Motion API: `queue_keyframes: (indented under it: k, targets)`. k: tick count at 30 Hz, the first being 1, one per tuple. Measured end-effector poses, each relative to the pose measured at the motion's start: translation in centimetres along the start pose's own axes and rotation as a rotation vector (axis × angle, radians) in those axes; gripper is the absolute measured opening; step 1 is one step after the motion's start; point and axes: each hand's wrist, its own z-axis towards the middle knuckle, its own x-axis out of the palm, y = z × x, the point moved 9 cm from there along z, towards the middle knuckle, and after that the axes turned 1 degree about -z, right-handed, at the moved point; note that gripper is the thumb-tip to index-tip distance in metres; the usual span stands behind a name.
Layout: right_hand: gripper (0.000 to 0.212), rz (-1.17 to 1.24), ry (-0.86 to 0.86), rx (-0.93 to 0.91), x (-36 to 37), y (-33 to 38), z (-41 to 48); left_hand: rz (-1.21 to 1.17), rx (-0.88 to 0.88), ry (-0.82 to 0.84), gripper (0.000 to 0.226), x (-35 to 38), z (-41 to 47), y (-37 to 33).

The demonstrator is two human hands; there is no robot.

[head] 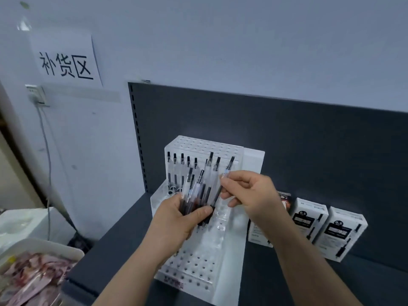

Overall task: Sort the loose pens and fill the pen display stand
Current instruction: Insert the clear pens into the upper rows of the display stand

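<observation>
One pen (228, 169) pinched, one bundle (199, 191) gripped, three boxes (340, 233)

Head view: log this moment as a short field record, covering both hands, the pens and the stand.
left hand: grips a bunch of clear-barrelled black-ink pens
right hand: pinches one clear pen at the bunch's right edge
fixture: white perforated plastic pen display stand on the dark grey shelf
fill: row of pens upright at back left; most front holes empty
beside it: white pen boxes, to the right
</observation>
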Motion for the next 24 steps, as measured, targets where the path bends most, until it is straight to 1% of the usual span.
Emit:
queue_keyframes:
  k: [2,4,6,8,10,13,16,19,22,24]
  targets:
    - [0.009,0.020,-0.145,-0.027,-0.6,1.1,0.2,0.059,0.046,-0.046,0.020,-2.2,0.6,0.0]
    - [0.005,0.018,-0.275,-0.072,-1.6,2.1,0.4,0.068,0.060,-0.095,0.019,-4.2,1.1,0.5]
    - [0.005,-0.063,-0.357,-0.113,-2.0,2.9,0.5,0.064,0.057,-0.125,0.018,-5.6,1.5,1.0]
    - [0.008,-0.198,-0.388,-0.126,-1.6,3.1,0.6,0.059,0.054,-0.124,0.018,-6.2,1.8,1.4]
    - [0.014,-0.335,-0.381,-0.136,-0.7,3.1,1.0,0.032,0.047,-0.112,0.017,-6.5,2.1,1.7]
    - [0.023,-0.458,-0.371,-0.151,0.4,3.3,1.8,0.005,0.031,-0.093,0.016,-6.6,2.5,2.1]
    - [0.026,-0.589,-0.331,-0.147,0.8,4.0,2.9,-0.016,0.027,-0.083,0.016,-6.6,2.7,2.3]
    - [0.026,-0.702,-0.277,-0.087,0.9,4.0,3.7,-0.024,0.022,-0.085,0.019,-6.7,2.9,2.4]
    - [0.025,-0.732,-0.220,-0.006,1.6,2.4,3.8,-0.028,0.018,-0.100,0.019,-7.1,3.2,2.7]
    - [0.029,-0.766,-0.173,0.048,2.2,0.9,3.7,-0.029,0.022,-0.099,0.018,-7.0,3.2,2.8]
